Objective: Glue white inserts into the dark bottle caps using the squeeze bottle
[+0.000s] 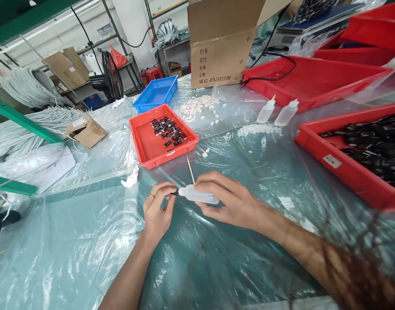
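Observation:
My right hand holds a small translucent squeeze bottle lying sideways, with its tip pointing left. A thin wooden stick rises from the same hand. My left hand, with a ring on one finger, pinches a small dark part right at the bottle's tip. Both hands hover just above the plastic-covered table. Beyond them sits a small red tray holding several small black parts.
A blue tray and a cardboard box stand behind the red tray. Loose white pieces and two more squeeze bottles lie mid-table. Large red bins with black parts sit right. A small carton lies left.

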Motion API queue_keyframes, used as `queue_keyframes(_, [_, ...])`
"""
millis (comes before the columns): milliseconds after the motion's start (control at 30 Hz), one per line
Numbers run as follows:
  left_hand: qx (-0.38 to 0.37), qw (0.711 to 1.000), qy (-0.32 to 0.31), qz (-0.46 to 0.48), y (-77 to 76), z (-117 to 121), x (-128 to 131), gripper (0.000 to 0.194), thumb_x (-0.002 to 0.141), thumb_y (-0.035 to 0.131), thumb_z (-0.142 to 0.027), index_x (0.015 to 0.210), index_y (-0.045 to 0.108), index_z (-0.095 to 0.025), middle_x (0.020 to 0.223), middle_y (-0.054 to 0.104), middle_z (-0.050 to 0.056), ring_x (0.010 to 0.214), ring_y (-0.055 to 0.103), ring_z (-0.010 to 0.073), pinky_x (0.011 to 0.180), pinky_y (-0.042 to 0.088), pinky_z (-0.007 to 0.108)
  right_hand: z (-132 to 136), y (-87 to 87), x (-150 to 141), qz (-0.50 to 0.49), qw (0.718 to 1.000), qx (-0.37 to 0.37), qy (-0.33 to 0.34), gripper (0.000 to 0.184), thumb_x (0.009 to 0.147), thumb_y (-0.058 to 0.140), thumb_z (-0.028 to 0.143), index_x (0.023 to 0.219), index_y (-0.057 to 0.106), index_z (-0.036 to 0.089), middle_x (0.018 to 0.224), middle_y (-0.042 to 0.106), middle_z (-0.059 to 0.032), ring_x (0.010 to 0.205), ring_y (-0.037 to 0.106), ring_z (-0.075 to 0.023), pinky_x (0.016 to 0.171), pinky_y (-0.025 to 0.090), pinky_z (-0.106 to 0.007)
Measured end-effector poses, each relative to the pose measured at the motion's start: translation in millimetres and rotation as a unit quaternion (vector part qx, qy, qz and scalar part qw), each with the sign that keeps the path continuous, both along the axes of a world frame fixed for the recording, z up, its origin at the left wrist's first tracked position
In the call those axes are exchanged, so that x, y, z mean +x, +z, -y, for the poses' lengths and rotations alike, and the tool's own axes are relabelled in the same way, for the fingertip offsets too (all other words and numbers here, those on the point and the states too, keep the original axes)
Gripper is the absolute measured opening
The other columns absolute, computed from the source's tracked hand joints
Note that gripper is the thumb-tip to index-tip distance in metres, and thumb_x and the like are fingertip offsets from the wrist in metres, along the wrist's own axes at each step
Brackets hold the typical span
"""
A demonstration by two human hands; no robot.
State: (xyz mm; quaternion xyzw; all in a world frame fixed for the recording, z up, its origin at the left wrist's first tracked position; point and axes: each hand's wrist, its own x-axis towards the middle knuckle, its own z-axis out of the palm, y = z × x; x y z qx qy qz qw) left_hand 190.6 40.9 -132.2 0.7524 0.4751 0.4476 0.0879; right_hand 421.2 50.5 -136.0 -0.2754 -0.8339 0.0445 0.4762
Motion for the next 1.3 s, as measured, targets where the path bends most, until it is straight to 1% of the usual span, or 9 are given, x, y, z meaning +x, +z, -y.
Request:
queue_keyframes(200, [-0.024, 0.999, 0.001, 0.031, 2.9, 0, 3, 0.014, 0.088, 0.063, -0.017, 0.097, 0.067, -0.027, 0.094, 0.07, 0.0, 0.086, 0.069, 0.014, 0.07, 0.059, 0.024, 5, -0.9, -2, 0.039, 0.996, 0.066, -0.044, 0.032, 0.098, 0.067, 0.015, 0.128, 0.063, 0.026, 0.111, 0.076, -0.01, 0.099, 0.079, -0.024, 0.082, 0.071, -0.035])
queue_keyframes(333, [-0.03, 0.999, 0.001, 0.033, 3.8, 1, 4, 0.014, 0.088, 0.064, -0.018, 0.098, 0.066, -0.027, 0.092, 0.071, 0.0, 0.085, 0.069, 0.0139, 0.069, 0.059, 0.024, 7, -1.2, -3, 0.022, 0.999, 0.032, -0.032, 0.035, 0.097, 0.069, 0.015, 0.129, 0.063, 0.027, 0.112, 0.076, -0.0093, 0.093, 0.078, -0.0226, 0.076, 0.069, -0.034])
queue_keyframes(500, [-0.027, 0.999, 0.001, 0.025, 1.7, -2, 3, 0.013, 0.088, 0.063, -0.019, 0.099, 0.065, -0.027, 0.095, 0.072, 0.001, 0.088, 0.071, 0.0146, 0.07, 0.06, 0.024, -8, -8.6, 0, -0.112, 0.983, -0.143, 0.008, 0.03, 0.091, 0.075, 0.019, 0.118, 0.067, 0.029, 0.107, 0.077, -0.0034, 0.09, 0.075, -0.0192, 0.075, 0.062, -0.03])
queue_keyframes(633, [-0.025, 0.999, 0.021, 0.029, -1.4, -7, 0, 0.011, 0.087, 0.064, -0.023, 0.098, 0.065, -0.026, 0.096, 0.072, 0.001, 0.09, 0.071, 0.0167, 0.072, 0.061, 0.027, -40, -29.7, 1, -0.259, 0.891, -0.37, 0.051, 0.033, 0.087, 0.083, 0.042, 0.109, 0.068, 0.023, 0.106, 0.079, -0.0047, 0.095, 0.076, -0.0197, 0.086, 0.062, -0.031])
queue_keyframes(700, [-0.023, 0.999, 0.033, 0.035, -3.6, -9, -1, 0.011, 0.086, 0.062, -0.028, 0.098, 0.064, -0.026, 0.095, 0.07, 0.001, 0.089, 0.07, 0.0179, 0.072, 0.06, 0.029, -59, -43.8, 3, -0.298, 0.861, -0.409, 0.054, 0.047, 0.085, 0.083, 0.051, 0.117, 0.067, 0.021, 0.111, 0.08, -0.0075, 0.101, 0.078, -0.0221, 0.092, 0.064, -0.035])
queue_keyframes(867, [-0.005, 0.999, 0.038, 0.002, -8.1, -12, -1, 0.012, 0.085, 0.059, -0.036, 0.096, 0.064, -0.032, 0.093, 0.069, -0.001, 0.08, 0.069, 0.0197, 0.069, 0.059, 0.034, -86, -70.3, 11, -0.259, 0.878, -0.402, -0.019, 0.056, 0.086, 0.078, 0.048, 0.134, 0.068, 0.021, 0.124, 0.077, -0.0115, 0.102, 0.079, -0.0242, 0.094, 0.067, -0.043])
queue_keyframes(1100, [0.003, 1.0, 0.025, -0.002, -7.0, -12, 2, 0.011, 0.086, 0.058, -0.035, 0.094, 0.064, -0.031, 0.092, 0.068, -0.001, 0.074, 0.068, 0.0177, 0.062, 0.058, 0.03, -86, -73.6, 17, -0.153, 0.921, -0.357, -0.025, 0.048, 0.084, 0.081, 0.035, 0.128, 0.072, 0.021, 0.131, 0.077, -0.0119, 0.118, 0.076, -0.028, 0.114, 0.059, -0.051])
queue_keyframes(1233, [0.01, 1.0, 0.016, -0.007, -7.8, -13, 1, 0.012, 0.087, 0.057, -0.033, 0.094, 0.064, -0.028, 0.092, 0.069, 0.0, 0.08, 0.068, 0.0176, 0.068, 0.058, 0.029, -93, -71.5, 38, -0.1, 0.933, -0.345, -0.026, 0.081, 0.071, 0.097, 0.036, 0.145, 0.065, 0.025, 0.138, 0.076, -0.0099, 0.129, 0.073, -0.0277, 0.119, 0.056, -0.048])
queue_keyframes(1300, [0.016, 1.0, 0.021, -0.01, -9.3, -15, 0, 0.012, 0.088, 0.056, -0.034, 0.094, 0.064, -0.027, 0.092, 0.069, 0.001, 0.079, 0.068, 0.0173, 0.07, 0.058, 0.029, -100, -72.0, 49, -0.082, 0.935, -0.34, -0.064, 0.084, 0.077, 0.094, 0.036, 0.152, 0.06, 0.026, 0.14, 0.075, -0.0094, 0.13, 0.072, -0.0251, 0.118, 0.057, -0.045])
